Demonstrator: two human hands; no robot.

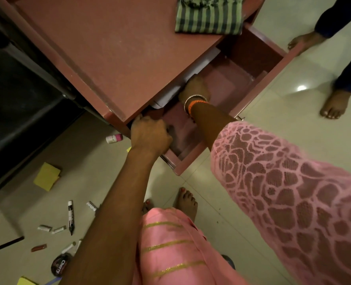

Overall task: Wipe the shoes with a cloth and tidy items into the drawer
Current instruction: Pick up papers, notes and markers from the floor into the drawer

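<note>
Now | drawer (273, 64) open | white paper (193, 75) inside | right hand (196, 88) inside

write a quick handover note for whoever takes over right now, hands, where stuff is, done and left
Left hand: fingers curled at the open drawer, near its left corner; whether it holds anything is unclear.
Right hand: inside the drawer, on the white paper at the back.
On the floor: marker, pink-capped bottle, yellow sponge, round tin, small tubes.
Striped cloth lies on the cabinet top.
Left: floor items into the drawer. No shoes in view.
</note>
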